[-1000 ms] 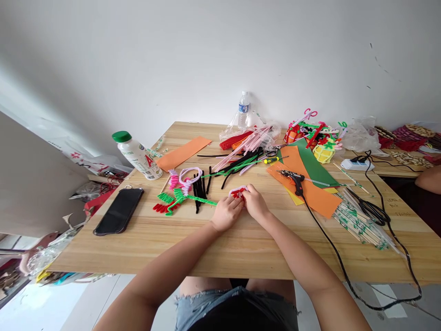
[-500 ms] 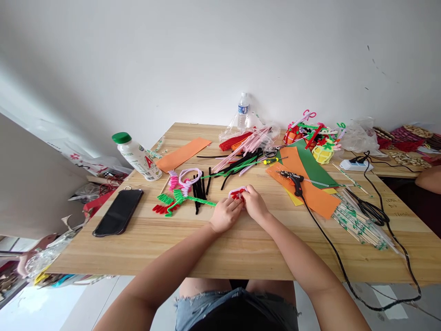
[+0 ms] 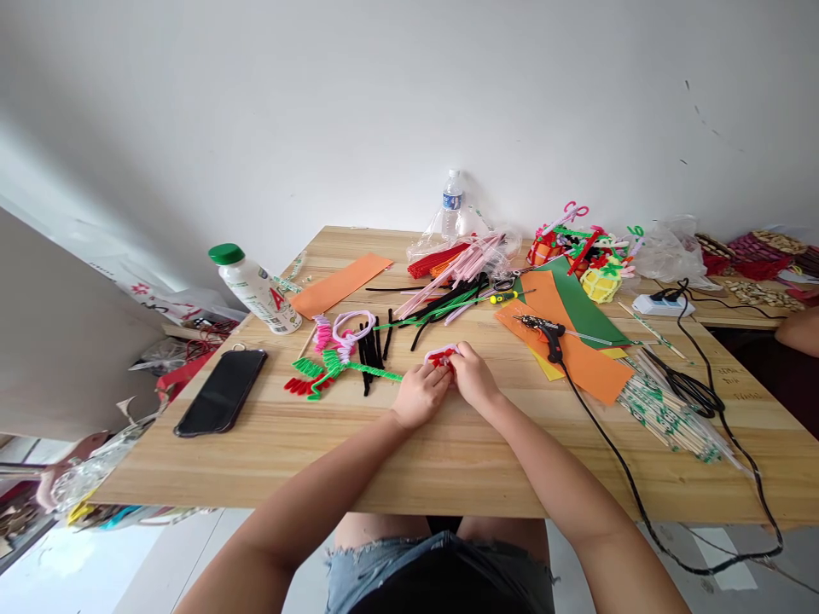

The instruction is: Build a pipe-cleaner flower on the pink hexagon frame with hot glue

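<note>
Both hands meet low over the wooden table around a small red and pale lilac pipe-cleaner piece (image 3: 439,356). My left hand (image 3: 421,394) is closed on its near left side, fingers curled over it. With thumb and fingers pinched, my right hand (image 3: 472,375) grips its right side. The fingers cover much of the piece. A green coiled pipe-cleaner stem (image 3: 374,372) runs to the left hand from a bent pipe-cleaner figure with a lilac ring (image 3: 354,327). Short black pipe cleaners (image 3: 367,354) lie beside that stem.
A hot glue gun (image 3: 543,333) rests on orange paper (image 3: 585,367), its cord trailing over the table's front edge. Bundled pipe cleaners (image 3: 454,277) and a yellow screwdriver (image 3: 503,298) lie behind the hands. A phone (image 3: 222,392) and white bottle (image 3: 259,294) are left. Another person's arm (image 3: 799,331) shows right.
Almost nothing differs. Both hands stay on the red and lilac piece, with only a slight shift of the left hand.
</note>
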`<state>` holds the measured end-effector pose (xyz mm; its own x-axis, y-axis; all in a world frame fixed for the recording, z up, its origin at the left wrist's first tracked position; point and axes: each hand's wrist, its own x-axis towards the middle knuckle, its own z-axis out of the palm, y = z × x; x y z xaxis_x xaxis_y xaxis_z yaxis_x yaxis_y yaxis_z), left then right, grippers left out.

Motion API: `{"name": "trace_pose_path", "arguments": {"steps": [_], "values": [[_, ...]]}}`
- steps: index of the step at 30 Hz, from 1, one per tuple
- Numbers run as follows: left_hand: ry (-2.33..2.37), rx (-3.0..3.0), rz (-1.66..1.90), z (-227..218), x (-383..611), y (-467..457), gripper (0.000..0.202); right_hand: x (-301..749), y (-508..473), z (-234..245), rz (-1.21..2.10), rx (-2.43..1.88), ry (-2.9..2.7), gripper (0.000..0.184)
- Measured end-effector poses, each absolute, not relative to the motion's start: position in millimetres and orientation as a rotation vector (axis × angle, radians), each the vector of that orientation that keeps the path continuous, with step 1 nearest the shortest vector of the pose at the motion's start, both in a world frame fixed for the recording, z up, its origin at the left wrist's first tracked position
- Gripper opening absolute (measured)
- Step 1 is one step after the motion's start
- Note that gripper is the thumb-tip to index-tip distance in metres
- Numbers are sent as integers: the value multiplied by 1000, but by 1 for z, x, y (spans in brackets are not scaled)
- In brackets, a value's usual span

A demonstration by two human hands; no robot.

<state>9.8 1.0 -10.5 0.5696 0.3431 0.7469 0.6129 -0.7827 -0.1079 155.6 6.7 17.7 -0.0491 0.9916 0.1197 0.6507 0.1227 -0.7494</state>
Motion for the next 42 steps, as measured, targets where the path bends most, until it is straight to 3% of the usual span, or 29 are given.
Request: {"name": "trace_pose_path", "arguments": {"steps": [42], "values": [[-782, -2492, -1022, -15, 9, 4, 22, 153, 5, 23, 777, -1615, -1656, 13]]}}
